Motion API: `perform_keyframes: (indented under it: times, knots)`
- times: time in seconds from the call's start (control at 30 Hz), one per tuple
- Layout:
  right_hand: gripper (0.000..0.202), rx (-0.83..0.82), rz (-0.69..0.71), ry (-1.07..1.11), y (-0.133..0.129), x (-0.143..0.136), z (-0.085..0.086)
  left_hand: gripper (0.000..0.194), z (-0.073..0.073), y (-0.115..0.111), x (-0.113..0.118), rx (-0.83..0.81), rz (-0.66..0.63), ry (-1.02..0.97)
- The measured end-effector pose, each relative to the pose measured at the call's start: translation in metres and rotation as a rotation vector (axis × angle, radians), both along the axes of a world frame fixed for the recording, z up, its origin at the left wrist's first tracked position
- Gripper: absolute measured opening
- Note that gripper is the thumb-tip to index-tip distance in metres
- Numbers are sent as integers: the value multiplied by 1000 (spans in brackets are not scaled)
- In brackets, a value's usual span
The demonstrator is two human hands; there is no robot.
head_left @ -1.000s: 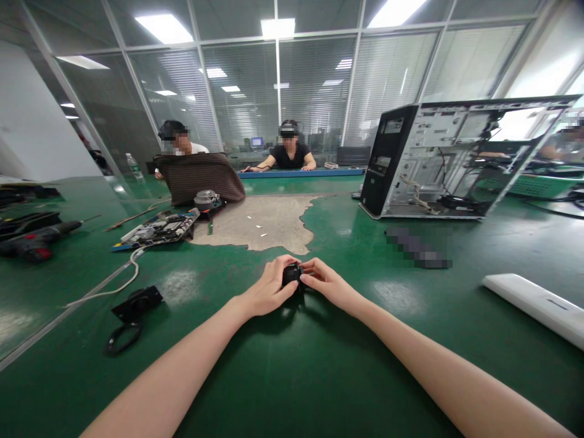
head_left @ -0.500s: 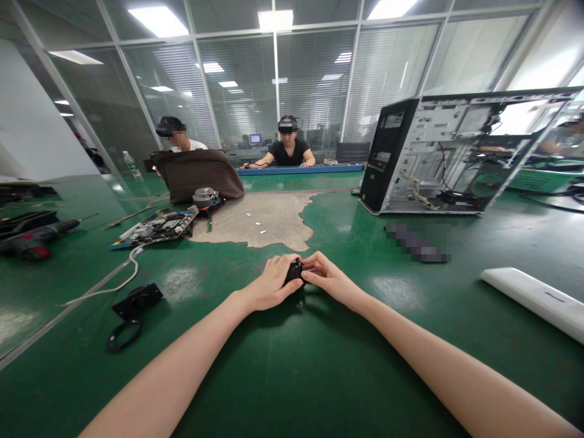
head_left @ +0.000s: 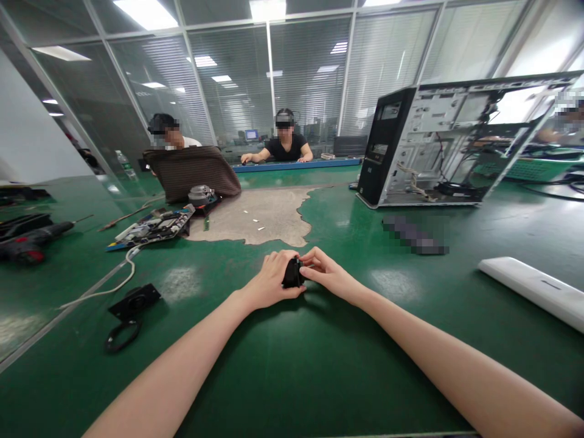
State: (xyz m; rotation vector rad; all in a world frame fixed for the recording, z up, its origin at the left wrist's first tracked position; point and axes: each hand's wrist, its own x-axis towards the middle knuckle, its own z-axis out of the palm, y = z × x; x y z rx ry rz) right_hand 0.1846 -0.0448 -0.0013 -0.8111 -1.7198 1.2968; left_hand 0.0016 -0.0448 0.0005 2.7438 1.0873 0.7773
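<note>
Between my two hands is a small black part [head_left: 292,274], blocky in shape, whose exact kind I cannot make out. My left hand [head_left: 269,283] wraps round its left side, with the thumb along the near edge. The fingertips and thumb of my right hand [head_left: 326,274] pinch its right side. To the left on the green table [head_left: 255,377] lie a black square housing [head_left: 134,302] with a round opening and a black ring [head_left: 122,336] touching or close to it.
A circuit board [head_left: 155,226], a cable [head_left: 130,274] and a power drill [head_left: 34,243] lie to the left. An open computer case [head_left: 387,149] stands at the right, with a long white object [head_left: 538,292] nearer me. Two people sit across the table; another is at the far right.
The black part has turned a little in my hands and shows more of its face. My left thumb has shifted down along its near edge. The view has tilted slightly.
</note>
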Motion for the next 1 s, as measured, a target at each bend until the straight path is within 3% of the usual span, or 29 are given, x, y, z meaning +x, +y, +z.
perform_keyframes:
  times: [0.13,0.37,0.5,0.67,0.87,1.0]
  knots:
    - [25,-15,-39,-63,3,0,0,56,-1,1,0,10,1,-6]
    - [35,-34,126,18,-2,3,5,57,-2,1,0,-4,21,3]
    - [22,-3,31,-2,-2,-2,4,57,-2,2,0,-8,16,-12]
    - [20,36,-78,-87,4,-5,-2,57,-2,2,-1,-11,5,-29]
    - [30,-4,108,-11,-2,3,3,57,-3,2,-1,-12,23,-16]
    - [24,27,64,-8,-3,0,3,56,-2,1,0,-9,16,-18]
